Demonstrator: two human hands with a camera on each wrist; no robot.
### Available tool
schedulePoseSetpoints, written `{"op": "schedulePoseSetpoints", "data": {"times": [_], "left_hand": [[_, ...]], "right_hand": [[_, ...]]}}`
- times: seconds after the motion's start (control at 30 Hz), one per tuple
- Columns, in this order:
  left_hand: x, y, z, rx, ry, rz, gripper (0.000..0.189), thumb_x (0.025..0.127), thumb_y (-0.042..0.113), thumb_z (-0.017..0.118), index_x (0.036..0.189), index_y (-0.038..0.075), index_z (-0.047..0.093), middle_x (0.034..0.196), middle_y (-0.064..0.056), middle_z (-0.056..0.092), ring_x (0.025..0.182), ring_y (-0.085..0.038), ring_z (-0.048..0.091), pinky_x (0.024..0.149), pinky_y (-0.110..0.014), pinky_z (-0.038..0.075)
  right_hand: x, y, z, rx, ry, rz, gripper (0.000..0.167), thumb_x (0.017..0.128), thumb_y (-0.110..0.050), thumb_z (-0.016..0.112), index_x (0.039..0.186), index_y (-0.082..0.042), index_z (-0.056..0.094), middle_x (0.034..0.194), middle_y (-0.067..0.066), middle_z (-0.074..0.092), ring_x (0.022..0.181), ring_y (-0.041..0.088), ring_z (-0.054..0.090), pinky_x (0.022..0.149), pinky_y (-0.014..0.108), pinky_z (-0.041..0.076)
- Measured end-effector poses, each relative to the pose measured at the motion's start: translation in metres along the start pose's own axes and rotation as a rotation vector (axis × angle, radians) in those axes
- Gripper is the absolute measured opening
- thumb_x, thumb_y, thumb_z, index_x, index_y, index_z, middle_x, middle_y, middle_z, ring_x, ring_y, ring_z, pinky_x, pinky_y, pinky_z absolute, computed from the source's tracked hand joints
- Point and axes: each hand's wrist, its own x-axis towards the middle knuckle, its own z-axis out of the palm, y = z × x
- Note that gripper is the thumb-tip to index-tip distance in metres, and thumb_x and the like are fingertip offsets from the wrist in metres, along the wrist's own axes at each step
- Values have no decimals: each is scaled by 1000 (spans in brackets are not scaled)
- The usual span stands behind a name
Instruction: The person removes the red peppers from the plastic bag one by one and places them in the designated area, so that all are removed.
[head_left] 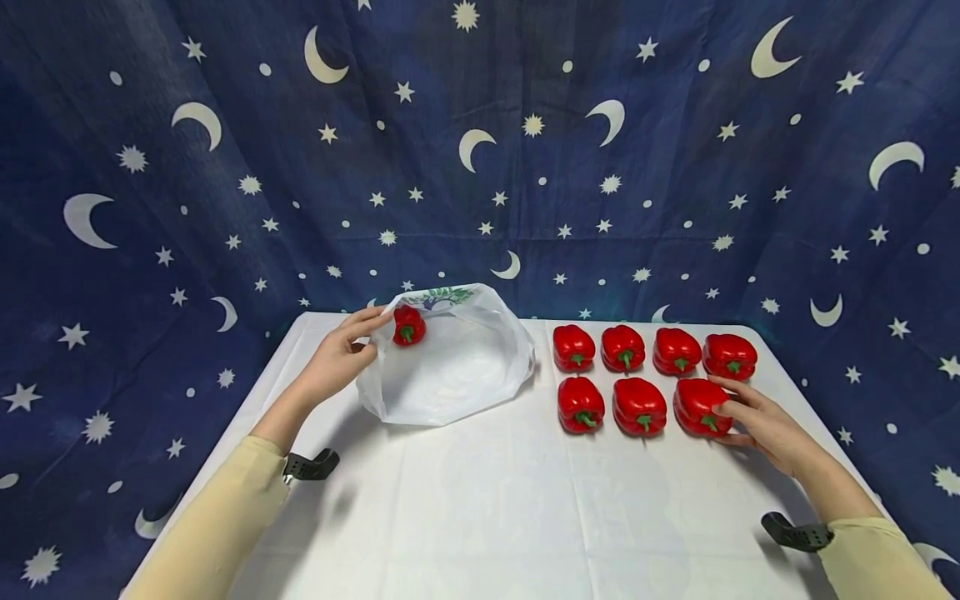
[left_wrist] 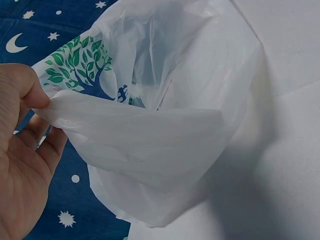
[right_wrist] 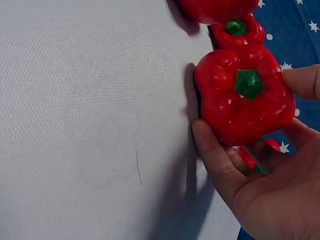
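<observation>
A white plastic bag [head_left: 442,383] with a green-leaved tree print stands on the table, its mouth spread wide. My left hand [head_left: 341,354] pinches the bag's rim at its left side, thumb and fingers on the film in the left wrist view. Inside the bag, near that hand, lies a red bell pepper [head_left: 408,325]. At the right, my right hand [head_left: 768,425] has its thumb and fingers around the front-row bell pepper [right_wrist: 245,95] at the right end, green stem facing the wrist camera. That pepper sits at the table surface.
Several more red bell peppers stand in two rows on the right: a back row [head_left: 622,348] and a front row [head_left: 640,407]. A white cloth [head_left: 480,517] covers the table. Behind hangs a dark blue curtain [head_left: 480,192] with moons and stars.
</observation>
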Motion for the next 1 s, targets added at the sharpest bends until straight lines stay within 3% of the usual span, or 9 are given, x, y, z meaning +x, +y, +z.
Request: {"op": "schedulePoseSetpoints", "data": {"times": [0.13, 0.37, 0.57, 0.73, 1.0], "left_hand": [[1, -1, 0, 1, -2, 0, 56, 97, -4, 48, 152, 7, 50, 161, -8, 36, 146, -29, 35, 103, -42, 43], [2, -7, -1, -27, 9, 30, 55, 96, -6, 49, 150, 6, 52, 160, -9, 38, 144, -29, 37, 94, -21, 43], [0, -1, -1, -16, 5, 11, 54, 97, -6, 49, 150, 5, 51, 160, -10, 37, 146, -29, 34, 97, -26, 42], [-1, 0, 0, -14, 9, 14, 54, 97, -7, 49, 150, 4, 51, 159, -11, 37, 145, -30, 36, 92, -18, 42], [-1, 1, 0, -26, 9, 22, 54, 96, -7, 49, 150, 4, 52, 159, -11, 38, 144, -30, 38, 91, -17, 43]], "right_hand": [[2, 0, -1, -17, -3, 12, 75, 103, -19, 51, 163, -4, 9, 158, 37, 10, 135, 57, 29, 88, 41, 57], [2, -2, 0, -45, -8, 0, 75, 102, -20, 51, 164, -4, 10, 159, 37, 10, 136, 56, 30, 88, 39, 57], [0, -4, 1, -28, -6, 1, 75, 102, -19, 52, 163, -3, 12, 157, 37, 14, 132, 54, 33, 87, 38, 57], [-1, -2, 1, -19, -4, 10, 76, 102, -21, 53, 163, -4, 11, 158, 37, 13, 134, 55, 32, 87, 36, 57], [-4, -6, -5, -135, -13, -9, 80, 104, -31, 53, 164, -5, 7, 158, 39, 15, 133, 57, 34, 89, 45, 56]]}}
